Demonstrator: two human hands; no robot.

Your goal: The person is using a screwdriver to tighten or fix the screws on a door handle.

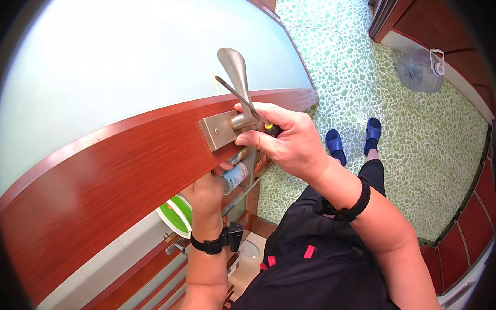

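A red-brown wooden door with a pale glass panel stands in front of me. On its frame sits a brushed-metal door handle, its lever reaching away from me and its rectangular plate showing one screw. My right hand is closed, thumb and fingers around the handle's base at the plate's right end. The same hand holds a screwdriver with a black and yellow grip, its shaft slanting up across the lever. Close to the door's near edge is my left hand; its fingers are mostly hidden behind the door.
Behind the door edge are a light-blue can on a glass shelf and a green and white round container. A clear plastic jug stands on the green pebble-patterned floor, by the red-brown cabinet. My feet wear blue slippers.
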